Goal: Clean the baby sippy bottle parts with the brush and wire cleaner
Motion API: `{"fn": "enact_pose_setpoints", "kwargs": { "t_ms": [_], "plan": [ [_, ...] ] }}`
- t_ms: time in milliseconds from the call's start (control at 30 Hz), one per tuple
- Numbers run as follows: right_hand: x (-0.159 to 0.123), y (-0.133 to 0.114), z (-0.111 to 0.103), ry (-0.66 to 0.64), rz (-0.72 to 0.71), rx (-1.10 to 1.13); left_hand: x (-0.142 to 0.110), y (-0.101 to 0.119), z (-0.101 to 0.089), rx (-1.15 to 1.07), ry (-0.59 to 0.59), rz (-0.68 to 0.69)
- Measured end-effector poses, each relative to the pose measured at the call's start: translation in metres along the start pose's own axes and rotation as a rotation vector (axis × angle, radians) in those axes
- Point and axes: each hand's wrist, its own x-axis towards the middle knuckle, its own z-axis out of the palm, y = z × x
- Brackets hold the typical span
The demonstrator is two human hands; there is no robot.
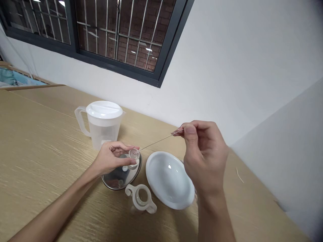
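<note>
Head view: 2 hands, apart. Left hand (107,160) pinches a small clear cup (134,154); right hand (205,154) pinches 1 thin rod (161,139) near its far end. Risks: long overhang from 1 pinch point, so a small wrist twist could swing the tip off the cup or knock it. Light finger-and-thumb grip could let the cup tilt or slip onto the metal-rimmed disc (117,179) below. Low right forearm could nudge the white bowl (169,178). Cup sits between left fingertips; rod spans both hands, tip at cup mouth, contact can't tell.
</note>
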Motion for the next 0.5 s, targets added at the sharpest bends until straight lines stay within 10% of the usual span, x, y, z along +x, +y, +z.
{"fn": "enact_pose_setpoints", "kwargs": {
  "t_ms": [500],
  "plan": [
    [-0.0017, 0.0036, 0.0051, -0.054, 0.015, -0.005, -0.0008, -0.0043, 0.0003, 0.02, -0.033, 0.04]
  ]
}}
